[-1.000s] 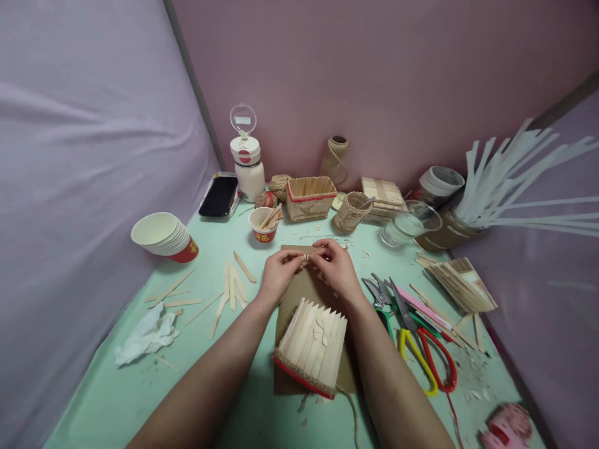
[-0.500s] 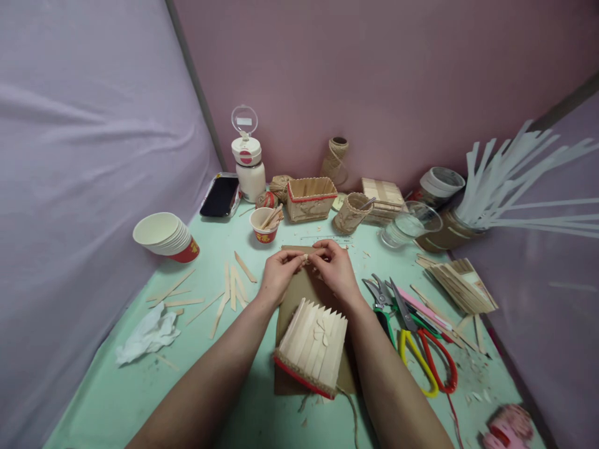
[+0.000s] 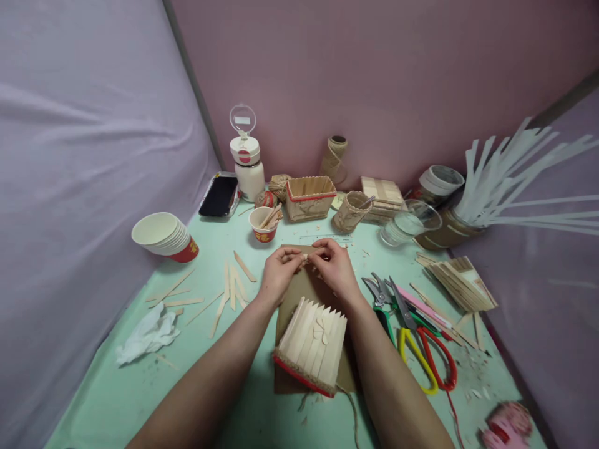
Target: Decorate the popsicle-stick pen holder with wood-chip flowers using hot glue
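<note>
My left hand (image 3: 279, 273) and my right hand (image 3: 335, 267) meet over the far end of a brown cardboard sheet (image 3: 299, 292). Both pinch a tiny pale piece (image 3: 306, 256) between their fingertips; I cannot tell what it is. Between my forearms, near me, a box of pale craft sticks (image 3: 312, 344) with a red-trimmed rim lies on the cardboard. A small petal shape is stuck on its side.
Scissors and pliers (image 3: 408, 324) lie right of my hands, loose craft sticks (image 3: 231, 287) left. Paper cups (image 3: 163, 236), a crumpled tissue (image 3: 147, 333), a phone (image 3: 219, 195), a bottle (image 3: 246, 163), a stick basket (image 3: 309, 196), twine (image 3: 334, 157), a glass bowl (image 3: 412, 222) and white strips (image 3: 510, 181) ring the green table.
My hands stay together at the same spot, with only slight finger movement on the small piece. The view shifted a little.
</note>
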`<state>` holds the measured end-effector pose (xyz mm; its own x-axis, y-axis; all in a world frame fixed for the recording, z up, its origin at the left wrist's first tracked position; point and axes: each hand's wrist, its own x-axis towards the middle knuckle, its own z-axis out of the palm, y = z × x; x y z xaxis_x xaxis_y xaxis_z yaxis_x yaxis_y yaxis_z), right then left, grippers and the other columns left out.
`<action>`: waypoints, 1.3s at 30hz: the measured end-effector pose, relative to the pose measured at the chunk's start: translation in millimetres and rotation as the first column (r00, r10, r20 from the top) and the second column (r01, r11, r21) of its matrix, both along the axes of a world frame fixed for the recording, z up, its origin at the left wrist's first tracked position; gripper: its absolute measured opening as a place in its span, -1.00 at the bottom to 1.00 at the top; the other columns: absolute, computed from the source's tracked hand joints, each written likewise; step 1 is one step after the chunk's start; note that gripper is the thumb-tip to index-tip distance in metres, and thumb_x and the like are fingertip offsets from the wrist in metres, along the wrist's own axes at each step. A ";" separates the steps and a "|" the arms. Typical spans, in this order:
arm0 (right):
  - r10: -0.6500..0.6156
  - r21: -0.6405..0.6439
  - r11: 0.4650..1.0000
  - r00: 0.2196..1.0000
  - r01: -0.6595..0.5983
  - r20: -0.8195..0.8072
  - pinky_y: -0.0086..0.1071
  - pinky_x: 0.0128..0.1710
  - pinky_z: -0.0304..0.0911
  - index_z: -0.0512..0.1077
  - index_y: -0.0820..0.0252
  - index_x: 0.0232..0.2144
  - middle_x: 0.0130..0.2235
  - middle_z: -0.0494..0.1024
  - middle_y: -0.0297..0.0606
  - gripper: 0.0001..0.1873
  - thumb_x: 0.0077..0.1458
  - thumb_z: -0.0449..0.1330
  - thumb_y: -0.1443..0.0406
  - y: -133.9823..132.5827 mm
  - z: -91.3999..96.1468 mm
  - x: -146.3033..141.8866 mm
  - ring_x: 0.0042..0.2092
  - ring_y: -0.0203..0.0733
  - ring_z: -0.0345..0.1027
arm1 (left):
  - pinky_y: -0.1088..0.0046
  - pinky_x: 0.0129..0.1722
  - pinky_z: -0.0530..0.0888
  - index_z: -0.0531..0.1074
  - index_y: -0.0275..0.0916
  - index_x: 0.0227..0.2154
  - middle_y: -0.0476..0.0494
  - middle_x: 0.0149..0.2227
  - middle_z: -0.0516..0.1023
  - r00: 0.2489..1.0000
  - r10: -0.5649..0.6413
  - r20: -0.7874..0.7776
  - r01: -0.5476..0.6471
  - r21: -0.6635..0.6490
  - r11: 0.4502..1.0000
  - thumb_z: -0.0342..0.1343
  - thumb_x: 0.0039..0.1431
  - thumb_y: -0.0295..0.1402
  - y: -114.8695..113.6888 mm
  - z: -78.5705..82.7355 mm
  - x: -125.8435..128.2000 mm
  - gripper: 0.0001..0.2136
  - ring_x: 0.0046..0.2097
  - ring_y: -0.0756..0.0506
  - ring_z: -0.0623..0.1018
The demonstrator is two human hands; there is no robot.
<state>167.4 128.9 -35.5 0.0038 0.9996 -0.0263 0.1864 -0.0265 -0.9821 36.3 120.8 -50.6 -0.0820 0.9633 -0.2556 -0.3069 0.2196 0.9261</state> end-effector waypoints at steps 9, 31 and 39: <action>-0.010 -0.014 1.000 1.000 0.010 -0.016 -0.45 -0.52 0.20 0.32 0.16 -0.29 -0.45 0.48 -0.35 -0.74 -0.10 0.20 0.24 -1.0 3.0 -2.9 -0.46 -0.27 0.33 | 0.51 -0.38 0.34 0.40 -0.26 -0.37 0.00 -0.49 0.50 0.999 -0.009 -0.042 0.011 0.047 0.999 0.31 -0.14 -0.29 -1.7 -1.7 -0.2 -0.72 -0.46 0.04 0.44; 0.041 -0.031 0.999 0.918 -0.031 0.394 -0.37 -0.40 0.19 0.49 0.11 -0.54 -0.52 0.53 -0.34 -0.89 -0.10 0.16 0.37 -5.7 24.1 63.7 -0.44 -0.21 0.35 | 0.35 -0.18 0.38 0.59 -0.10 -0.40 -0.09 -0.34 0.61 0.745 -0.159 -0.648 0.437 0.295 0.850 0.15 0.00 -0.41 -7.5 -0.5 0.1 -0.87 -0.25 -0.15 0.51; -0.016 0.046 0.999 0.806 -0.014 0.592 -0.32 -0.23 0.18 0.49 0.12 -0.46 -0.35 0.57 -0.25 -0.87 0.04 0.13 0.34 -47.3 9.6 73.2 -0.28 -0.15 0.38 | 0.35 -0.17 0.38 0.57 -0.10 -0.34 -0.12 -0.30 0.58 0.614 -0.144 -0.776 0.532 0.272 0.802 0.09 0.09 -0.41 -4.8 -6.6 0.6 -0.83 -0.21 -0.15 0.51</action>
